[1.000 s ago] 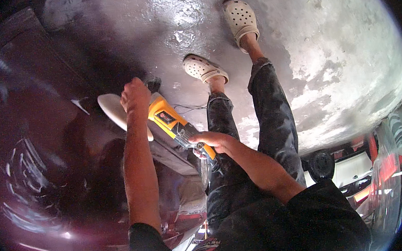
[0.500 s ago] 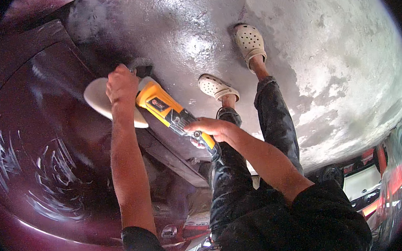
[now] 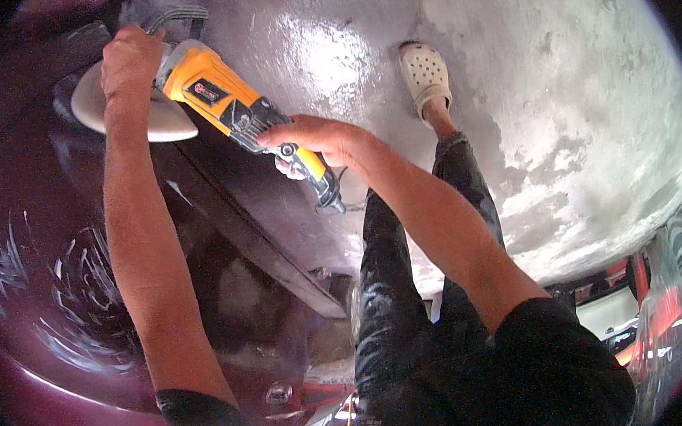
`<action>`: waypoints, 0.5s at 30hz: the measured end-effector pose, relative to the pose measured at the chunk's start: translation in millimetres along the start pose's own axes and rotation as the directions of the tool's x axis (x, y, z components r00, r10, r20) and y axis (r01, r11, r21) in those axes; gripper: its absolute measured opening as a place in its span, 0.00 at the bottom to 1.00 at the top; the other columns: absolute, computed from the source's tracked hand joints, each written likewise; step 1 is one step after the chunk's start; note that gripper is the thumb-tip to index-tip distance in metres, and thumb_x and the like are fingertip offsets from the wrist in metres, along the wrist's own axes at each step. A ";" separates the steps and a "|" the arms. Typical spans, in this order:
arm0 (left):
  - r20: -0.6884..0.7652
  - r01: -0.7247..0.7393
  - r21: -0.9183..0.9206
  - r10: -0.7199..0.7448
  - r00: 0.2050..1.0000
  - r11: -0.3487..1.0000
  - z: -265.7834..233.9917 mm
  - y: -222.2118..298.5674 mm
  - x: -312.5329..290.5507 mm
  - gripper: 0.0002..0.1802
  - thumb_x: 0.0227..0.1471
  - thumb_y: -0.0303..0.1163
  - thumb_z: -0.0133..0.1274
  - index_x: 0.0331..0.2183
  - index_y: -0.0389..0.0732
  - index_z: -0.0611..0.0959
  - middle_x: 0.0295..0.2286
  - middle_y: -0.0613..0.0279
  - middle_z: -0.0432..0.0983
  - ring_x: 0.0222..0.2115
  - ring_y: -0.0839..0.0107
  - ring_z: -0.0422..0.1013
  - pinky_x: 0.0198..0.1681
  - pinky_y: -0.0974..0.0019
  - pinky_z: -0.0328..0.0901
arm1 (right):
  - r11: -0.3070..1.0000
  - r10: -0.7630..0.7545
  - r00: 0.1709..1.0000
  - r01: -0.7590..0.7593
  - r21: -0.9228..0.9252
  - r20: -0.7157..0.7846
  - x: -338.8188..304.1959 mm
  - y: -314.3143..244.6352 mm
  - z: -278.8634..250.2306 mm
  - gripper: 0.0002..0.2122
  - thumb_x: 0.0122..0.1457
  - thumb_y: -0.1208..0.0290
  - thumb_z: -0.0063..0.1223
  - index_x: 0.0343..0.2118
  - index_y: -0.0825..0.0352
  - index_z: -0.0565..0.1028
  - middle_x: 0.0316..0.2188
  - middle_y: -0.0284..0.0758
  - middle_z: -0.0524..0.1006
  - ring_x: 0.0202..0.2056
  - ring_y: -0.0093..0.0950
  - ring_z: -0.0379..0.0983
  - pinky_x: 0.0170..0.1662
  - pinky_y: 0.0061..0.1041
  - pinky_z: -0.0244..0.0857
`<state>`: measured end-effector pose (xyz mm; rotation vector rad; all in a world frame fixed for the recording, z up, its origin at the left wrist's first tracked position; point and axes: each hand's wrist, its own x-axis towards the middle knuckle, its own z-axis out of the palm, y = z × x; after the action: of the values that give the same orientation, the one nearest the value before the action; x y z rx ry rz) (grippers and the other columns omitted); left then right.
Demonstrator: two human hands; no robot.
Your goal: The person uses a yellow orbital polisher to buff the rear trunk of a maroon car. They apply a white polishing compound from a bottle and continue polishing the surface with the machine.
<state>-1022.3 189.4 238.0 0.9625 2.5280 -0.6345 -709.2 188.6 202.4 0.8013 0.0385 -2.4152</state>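
A yellow and black polisher (image 3: 208,87) is held in both my hands, slanting from upper left down toward my legs. My left hand (image 3: 131,61) grips its front handle just above the head. Around the rear grip of the body, my right hand (image 3: 310,138) is wrapped, thumb on top. The pale round pad (image 3: 142,113) faces the dark maroon car panel (image 3: 57,213); whether it touches the paint cannot be made out. White compound smears (image 3: 86,308) streak the panel nearer to me.
The car's sill (image 3: 263,244) runs beside my legs. A wet, patchy grey concrete floor (image 3: 524,75) lies to the right, with one beige clog (image 3: 424,72) on it. A cord (image 3: 348,188) hangs behind the polisher. A white vehicle (image 3: 609,315) stands at lower right.
Both hands have carried the polisher up and to the left, farther along the panel. My arms reach out more, and one clog is now out of sight behind them.
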 end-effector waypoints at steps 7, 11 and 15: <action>0.107 -0.020 0.022 0.017 0.994 1.000 61.1 1.9 -97.3 0.23 0.52 0.50 0.57 0.39 0.40 0.82 0.38 0.39 0.78 0.44 0.41 0.73 0.47 0.47 0.70 | 0.987 0.141 0.990 -0.141 0.074 0.000 -31.7 91.1 -11.8 0.15 0.52 0.58 0.65 0.35 0.63 0.74 0.24 0.31 0.74 0.23 0.23 0.72 0.25 0.26 0.70; 0.302 0.098 -0.063 -0.074 0.951 0.993 95.2 14.5 -182.2 0.22 0.51 0.49 0.58 0.38 0.39 0.82 0.37 0.38 0.78 0.42 0.39 0.74 0.46 0.45 0.70 | 0.927 0.338 0.941 -0.336 0.168 0.022 -60.9 167.5 -20.3 0.17 0.52 0.57 0.65 0.37 0.64 0.74 0.22 0.32 0.73 0.21 0.24 0.72 0.24 0.27 0.69; 0.477 0.221 -0.089 -0.153 0.866 0.971 141.7 17.6 -261.2 0.20 0.51 0.47 0.58 0.37 0.39 0.82 0.36 0.40 0.79 0.41 0.39 0.74 0.44 0.44 0.70 | 0.894 0.418 0.908 -0.414 0.173 0.012 -94.7 230.0 -29.7 0.19 0.53 0.54 0.64 0.38 0.65 0.73 0.22 0.34 0.74 0.20 0.26 0.72 0.23 0.28 0.69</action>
<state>-802.5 -11.3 239.3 0.4438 2.2032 -0.6424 -507.4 54.2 265.2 0.8212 -0.3077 -2.0172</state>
